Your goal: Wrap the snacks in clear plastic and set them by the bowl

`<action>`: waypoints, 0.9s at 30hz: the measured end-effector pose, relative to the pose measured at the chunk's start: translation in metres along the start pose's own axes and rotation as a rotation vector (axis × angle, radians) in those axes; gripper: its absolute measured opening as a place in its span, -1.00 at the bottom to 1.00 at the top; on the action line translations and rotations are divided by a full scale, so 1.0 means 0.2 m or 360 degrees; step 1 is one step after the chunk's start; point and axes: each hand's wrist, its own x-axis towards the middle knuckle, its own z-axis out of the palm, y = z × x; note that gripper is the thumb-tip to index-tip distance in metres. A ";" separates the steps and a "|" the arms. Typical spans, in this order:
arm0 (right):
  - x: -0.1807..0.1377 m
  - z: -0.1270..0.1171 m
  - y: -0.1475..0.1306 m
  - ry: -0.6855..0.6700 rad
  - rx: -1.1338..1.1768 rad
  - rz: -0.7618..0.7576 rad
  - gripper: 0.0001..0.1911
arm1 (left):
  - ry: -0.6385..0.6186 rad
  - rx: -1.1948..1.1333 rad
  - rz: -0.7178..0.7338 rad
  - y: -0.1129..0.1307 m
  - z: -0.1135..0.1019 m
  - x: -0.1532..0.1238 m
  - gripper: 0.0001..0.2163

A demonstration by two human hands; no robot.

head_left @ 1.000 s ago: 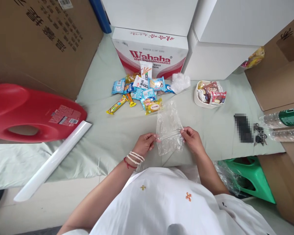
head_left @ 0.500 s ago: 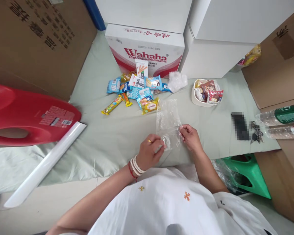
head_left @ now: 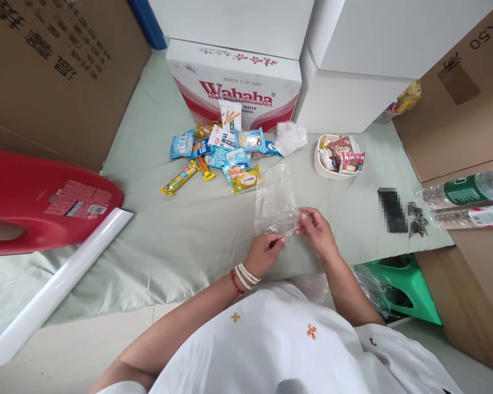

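Observation:
A clear plastic bag (head_left: 276, 194) lies flat on the pale green cloth, its near end lifted between my hands. My left hand (head_left: 266, 253), with white beads at the wrist, pinches the bag's near edge between thumb and fingertips. On the other side my right hand (head_left: 317, 232) is closed on the bag's right near corner. Just beyond the bag is a loose heap of wrapped snacks (head_left: 230, 148); a yellow snack packet (head_left: 245, 179) touches or nearly touches the bag's far left edge. Crumpled clear plastic (head_left: 291, 138) rests behind it.
A white tub (head_left: 332, 174) of wrapped snacks stands to the right, near a blurred dark object (head_left: 393, 210), keys (head_left: 418, 221) and plastic bottles (head_left: 472, 189). At the back is a Wahaha carton (head_left: 234, 82). A red jug (head_left: 53, 202) and a white strip (head_left: 61, 284) lie left.
My left hand has moved right, toward my right hand, and now pinches the bag's near edge. The whole view has shifted slightly, so the surroundings appear further left.

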 end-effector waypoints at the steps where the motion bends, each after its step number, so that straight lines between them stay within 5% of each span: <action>1: -0.03 -0.02 0.00 0.0043 -0.0016 -0.0009 -0.48 | -0.0003 -0.0093 -0.0078 0.00 0.00 0.00 -0.73; 5: -0.17 -0.05 0.02 0.0119 -0.0351 -0.0170 -0.62 | -0.0003 -0.0282 -0.0241 0.02 0.00 0.00 -0.71; 11: -0.26 0.03 0.08 -0.0180 -0.0718 -0.0590 -0.80 | 0.0015 -0.0355 -0.0260 0.05 0.00 -0.01 -0.69; 17: -0.21 0.01 0.10 -0.0253 -0.0357 -0.0259 -0.73 | 0.0005 -0.0171 -0.0137 0.00 0.01 -0.03 -0.76; 27: -0.18 0.04 0.16 -0.0270 -0.0150 0.0115 -0.51 | 0.0040 0.1246 0.0364 -0.01 0.04 -0.08 -0.78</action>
